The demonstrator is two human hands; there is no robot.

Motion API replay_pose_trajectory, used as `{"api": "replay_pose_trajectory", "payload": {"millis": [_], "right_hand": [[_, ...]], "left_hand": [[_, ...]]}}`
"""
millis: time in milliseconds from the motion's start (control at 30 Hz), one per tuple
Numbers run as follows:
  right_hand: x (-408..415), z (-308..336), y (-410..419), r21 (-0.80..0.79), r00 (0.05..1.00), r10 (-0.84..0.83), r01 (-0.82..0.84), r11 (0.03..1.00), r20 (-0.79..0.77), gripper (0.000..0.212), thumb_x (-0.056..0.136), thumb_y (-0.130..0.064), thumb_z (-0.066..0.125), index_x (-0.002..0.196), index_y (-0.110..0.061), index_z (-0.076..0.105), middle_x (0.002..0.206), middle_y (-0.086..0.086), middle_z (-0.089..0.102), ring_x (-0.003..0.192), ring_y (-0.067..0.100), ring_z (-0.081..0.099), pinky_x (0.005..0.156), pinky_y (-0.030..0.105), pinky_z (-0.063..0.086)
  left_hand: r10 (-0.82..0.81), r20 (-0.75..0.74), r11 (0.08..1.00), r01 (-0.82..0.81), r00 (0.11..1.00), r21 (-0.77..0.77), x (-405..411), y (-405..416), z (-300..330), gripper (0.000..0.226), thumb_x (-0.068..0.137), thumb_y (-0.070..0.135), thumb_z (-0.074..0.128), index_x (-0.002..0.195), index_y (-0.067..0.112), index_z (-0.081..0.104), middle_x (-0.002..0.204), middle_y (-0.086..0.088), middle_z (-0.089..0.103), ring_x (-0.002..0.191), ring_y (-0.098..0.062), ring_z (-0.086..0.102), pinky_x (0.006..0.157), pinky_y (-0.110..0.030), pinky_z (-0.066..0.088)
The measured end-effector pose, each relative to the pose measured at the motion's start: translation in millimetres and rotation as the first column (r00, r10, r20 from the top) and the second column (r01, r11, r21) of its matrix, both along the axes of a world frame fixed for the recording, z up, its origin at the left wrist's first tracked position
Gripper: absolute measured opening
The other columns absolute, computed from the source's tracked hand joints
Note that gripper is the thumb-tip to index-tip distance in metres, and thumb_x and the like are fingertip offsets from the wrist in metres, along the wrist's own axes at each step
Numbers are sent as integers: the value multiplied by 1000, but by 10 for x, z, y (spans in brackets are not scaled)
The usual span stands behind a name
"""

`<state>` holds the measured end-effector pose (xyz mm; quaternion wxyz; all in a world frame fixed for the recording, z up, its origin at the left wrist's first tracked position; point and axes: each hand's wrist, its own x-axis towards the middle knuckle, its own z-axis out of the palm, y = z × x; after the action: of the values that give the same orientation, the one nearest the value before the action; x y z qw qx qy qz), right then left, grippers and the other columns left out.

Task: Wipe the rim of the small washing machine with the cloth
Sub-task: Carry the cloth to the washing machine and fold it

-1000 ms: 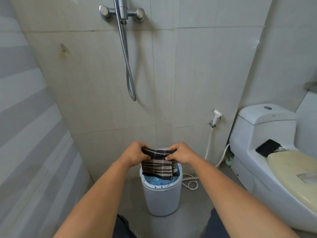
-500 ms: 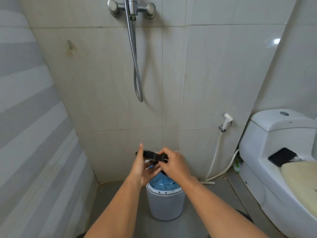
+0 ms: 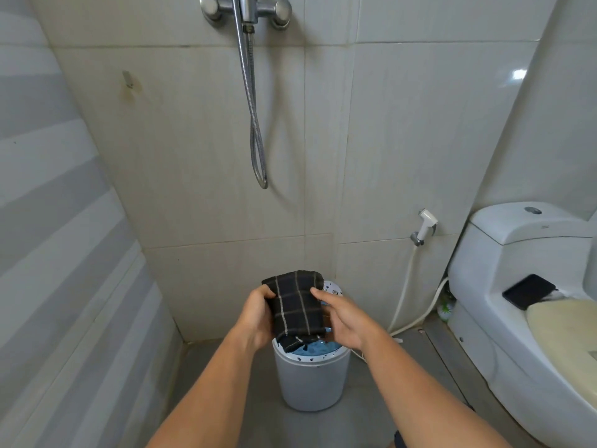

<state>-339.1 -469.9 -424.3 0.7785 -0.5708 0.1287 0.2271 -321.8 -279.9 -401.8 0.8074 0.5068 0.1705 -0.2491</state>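
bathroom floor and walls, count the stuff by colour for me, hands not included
Black: 2, the checked cloth and a flat black item on the toilet
White: 3, the toilet, the bidet sprayer and the small washing machine
Silver: 2, the shower mixer and its hose
Total: 7
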Motion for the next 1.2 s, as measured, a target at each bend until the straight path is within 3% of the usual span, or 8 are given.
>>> {"api": "replay_pose_trajectory", "payload": {"millis": [233, 367, 467, 700, 800, 933, 1100, 1200], "right_hand": [[-19, 24, 22, 131, 991, -126, 119, 984, 51, 40, 91, -20, 72, 126, -3, 64, 118, 25, 71, 111, 40, 70, 98, 54, 54], [30, -67, 62, 171, 981, -186, 174, 970, 55, 41, 91, -15, 71, 128, 1, 62, 119, 27, 70, 111, 41, 69, 99, 58, 53], [15, -120, 84, 202, 984, -171, 156, 967, 58, 35, 95, -13, 67, 128, -2, 63, 121, 27, 70, 115, 41, 67, 104, 60, 48], [46, -48, 180, -366, 891, -271, 405, 838, 364, 49, 73, -19, 89, 113, -16, 62, 96, 4, 77, 90, 20, 75, 83, 36, 60], [26, 40, 156, -443, 930, -156, 300, 845, 332, 43, 77, -32, 86, 112, -23, 63, 102, 0, 75, 98, 16, 72, 83, 34, 55], [-32, 71, 107, -274, 988, -41, 81, 958, 151, 38, 80, -47, 79, 110, -25, 72, 104, -3, 79, 107, 20, 71, 95, 48, 50], [-60, -116, 55, -57, 970, -201, 210, 976, 134, 38, 88, -36, 74, 119, -14, 70, 111, 13, 77, 108, 33, 72, 103, 59, 50], [-121, -221, -3, 107, 952, -302, 306, 946, -55, 44, 94, -42, 66, 120, -7, 67, 109, 21, 75, 95, 35, 74, 85, 49, 59]], "left_hand": [[-22, 96, 901, -22, 995, 433, -6, -104, -191, 41, 89, 30, 65, 124, 15, 51, 114, -10, 69, 88, -24, 69, 76, -38, 56], [-205, 123, 943, 162, 971, 291, -119, -168, -162, 58, 73, 54, 82, 115, 16, 68, 107, -11, 77, 96, -28, 75, 88, -45, 59], [-200, 218, 951, 136, 955, 277, -162, -208, -256, 58, 71, 30, 89, 120, 14, 63, 106, -17, 76, 88, -29, 74, 67, -37, 60], [-122, 319, 905, -26, 940, 424, -92, -155, -330, 46, 70, 3, 85, 110, 10, 62, 99, -15, 75, 87, -29, 76, 85, -48, 61], [-146, 292, 915, 16, 945, 404, -103, -107, -286, 42, 71, 4, 84, 109, 7, 65, 99, -19, 76, 89, -34, 75, 87, -52, 59], [-177, 231, 981, 153, 957, 118, -185, -85, -207, 41, 77, 3, 81, 116, 5, 68, 107, -23, 75, 93, -36, 74, 77, -43, 59], [-315, 146, 894, 242, 938, 376, -321, -52, -222, 68, 63, 48, 91, 119, 23, 62, 110, -8, 77, 103, -24, 73, 86, -44, 59], [-295, 111, 865, 216, 949, 454, -429, -1, -250, 57, 76, 64, 73, 118, 27, 61, 117, -4, 69, 109, -21, 67, 94, -45, 55]]}}
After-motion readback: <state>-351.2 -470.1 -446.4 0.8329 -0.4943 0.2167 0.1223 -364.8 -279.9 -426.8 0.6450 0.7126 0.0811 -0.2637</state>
